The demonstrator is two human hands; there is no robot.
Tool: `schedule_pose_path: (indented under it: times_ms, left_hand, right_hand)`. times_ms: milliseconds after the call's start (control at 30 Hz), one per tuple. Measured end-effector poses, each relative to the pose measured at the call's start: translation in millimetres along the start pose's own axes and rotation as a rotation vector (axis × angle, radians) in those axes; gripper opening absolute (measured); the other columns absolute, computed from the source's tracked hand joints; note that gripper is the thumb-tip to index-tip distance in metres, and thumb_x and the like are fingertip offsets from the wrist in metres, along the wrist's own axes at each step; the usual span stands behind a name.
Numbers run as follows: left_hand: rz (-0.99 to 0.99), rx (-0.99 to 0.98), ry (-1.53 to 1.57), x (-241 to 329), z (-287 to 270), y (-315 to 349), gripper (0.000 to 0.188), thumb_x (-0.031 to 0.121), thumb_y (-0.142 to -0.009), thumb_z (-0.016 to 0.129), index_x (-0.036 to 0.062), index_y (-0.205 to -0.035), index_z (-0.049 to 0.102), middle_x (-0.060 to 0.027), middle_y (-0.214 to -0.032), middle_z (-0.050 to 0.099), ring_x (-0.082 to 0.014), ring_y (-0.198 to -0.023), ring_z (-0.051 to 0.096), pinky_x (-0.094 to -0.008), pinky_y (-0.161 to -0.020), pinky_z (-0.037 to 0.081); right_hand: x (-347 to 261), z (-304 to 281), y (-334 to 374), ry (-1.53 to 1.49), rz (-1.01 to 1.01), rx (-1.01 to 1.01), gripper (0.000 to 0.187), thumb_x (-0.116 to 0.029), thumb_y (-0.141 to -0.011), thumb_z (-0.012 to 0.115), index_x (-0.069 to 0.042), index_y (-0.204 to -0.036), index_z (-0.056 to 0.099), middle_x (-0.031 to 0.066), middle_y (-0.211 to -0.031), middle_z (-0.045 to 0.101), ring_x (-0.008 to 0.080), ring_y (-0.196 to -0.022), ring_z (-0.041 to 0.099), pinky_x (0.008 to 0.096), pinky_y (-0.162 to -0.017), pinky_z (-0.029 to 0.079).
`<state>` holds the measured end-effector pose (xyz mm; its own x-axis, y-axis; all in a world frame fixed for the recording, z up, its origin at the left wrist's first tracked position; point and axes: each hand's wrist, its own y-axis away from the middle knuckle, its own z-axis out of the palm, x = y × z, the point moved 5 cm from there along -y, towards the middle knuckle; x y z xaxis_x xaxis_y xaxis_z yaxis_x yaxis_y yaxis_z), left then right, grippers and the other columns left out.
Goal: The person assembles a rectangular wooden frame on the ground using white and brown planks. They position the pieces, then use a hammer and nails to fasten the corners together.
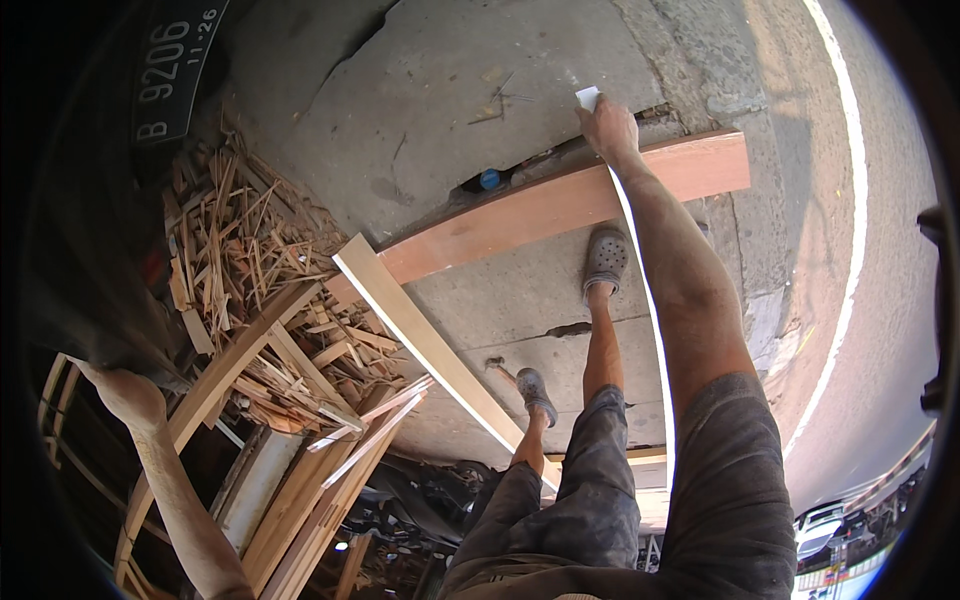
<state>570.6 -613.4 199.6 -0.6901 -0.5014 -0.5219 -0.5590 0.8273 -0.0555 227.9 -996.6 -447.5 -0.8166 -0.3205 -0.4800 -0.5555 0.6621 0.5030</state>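
Our dark grey shorts (590, 500) nearest; right hand (608, 128) outstretched, fingers closed on long thin white strip (645, 290); left hand (128, 395) back, grip unclear; dark rectangular plate (175, 60) upper left.

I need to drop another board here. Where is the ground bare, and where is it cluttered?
Bare concrete lies beyond the reddish plank, and between that plank and the pale board around the feet. The scrap-wood pile crowds the left side. The right hand grips a thin white strip.
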Motion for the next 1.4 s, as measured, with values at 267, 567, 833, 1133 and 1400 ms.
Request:
schedule_pose_path:
  times_ms: [267, 567, 833, 1133, 1400]
  left_hand:
    - [-0.042, -0.001, 0.138, 4.3, 4.5, 2.2, 0.073, -0.01, -0.105, 0.038, 0.0036, -0.173, 0.012, -0.0217, -0.176, 0.027, -0.0367, -0.161, 0.032, -0.045, -0.131, 0.029]
    - [-0.014, 0.07, 0.114, 12.2, 6.2, 1.0, 0.062, 0.003, -0.112, 0.032, 0.0027, -0.172, 0.015, -0.0207, -0.176, 0.028, -0.0345, -0.161, 0.031, -0.045, -0.131, 0.027]
    - [-0.186, 0.033, 0.296, 16.8, 9.9, -6.1, 0.057, 0.018, -0.116, 0.029, 0.0014, -0.171, 0.022, -0.0197, -0.175, 0.03, -0.0329, -0.162, 0.028, -0.0446, -0.133, 0.024]
    - [-0.422, -0.024, 0.272, -24.9, 29.4, 17.0, 0.058, 0.023, -0.118, 0.028, -0.0027, -0.17, 0.02, -0.0228, -0.173, 0.033, -0.0335, -0.159, 0.034, -0.0418, -0.131, 0.027]
    - [-0.538, -0.058, 0.485, -17.4, 31.9, 22.2, 0.057, 0.023, -0.119, 0.025, -0.0047, -0.17, 0.018, -0.0247, -0.17, 0.038, -0.0357, -0.157, 0.039, -0.0422, -0.13, 0.028]
  right_hand:
    - [3.6, 1.9, 8.4, -0.007, 0.051, 0.005, 0.056, -0.051, -0.096, 0.074, 0.002, -0.112, 0.071, 0.0287, -0.107, 0.077, 0.0469, -0.104, 0.075, 0.0541, -0.091, 0.06]
    - [50.0, 37.7, 59.5, -0.063, 0.351, -0.116, 0.039, -0.024, -0.09, 0.075, 0.001, -0.119, 0.067, 0.028, -0.116, 0.075, 0.0433, -0.112, 0.074, 0.0511, -0.096, 0.06]
    - [1.2, 58.7, 103.7, -0.058, 0.415, 0.008, 0.041, -0.016, -0.092, 0.072, 0.003, -0.127, 0.061, 0.0228, -0.13, 0.067, 0.0405, -0.121, 0.067, 0.0541, -0.099, 0.057]
    - [20.3, 30.9, 107.6, -0.159, 0.334, -0.092, 0.041, -0.023, -0.089, 0.078, 0.0, -0.12, 0.065, 0.0271, -0.113, 0.075, 0.045, -0.111, 0.072, 0.0543, -0.097, 0.057]
    - [102.5, 25.9, 123.1, -0.085, 0.334, -0.115, 0.048, -0.024, -0.083, 0.08, -0.002, -0.124, 0.067, 0.0273, -0.106, 0.077, 0.0433, -0.106, 0.074, 0.0521, -0.096, 0.059]
